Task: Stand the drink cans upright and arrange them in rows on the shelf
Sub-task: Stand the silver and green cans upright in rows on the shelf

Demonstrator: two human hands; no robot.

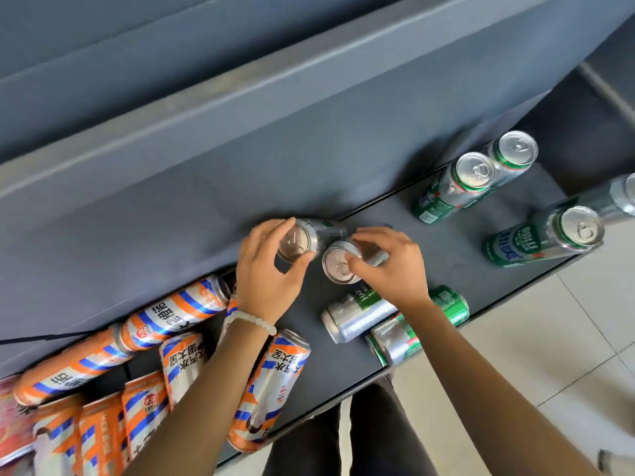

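My left hand [264, 269] grips a silver can [309, 235] by its end, near the back of the grey shelf [343, 355]. My right hand [388, 266] holds a second silver can [338, 261] by its top, touching the first. Two green and silver cans [357, 314] [398, 334] lie on their sides under my right forearm. Three green cans stand upright at the right [457, 187] [512, 156] [546, 237]. Several orange, blue and white cans [178, 310] [268, 386] lie tumbled at the left.
The shelf's grey back panel [240, 149] rises behind the cans. Its front edge runs diagonally, with pale floor tiles [549, 355] beyond it at the right. Another silver can [622, 197] shows at the far right edge. My dark trousers [343, 441] are below the shelf.
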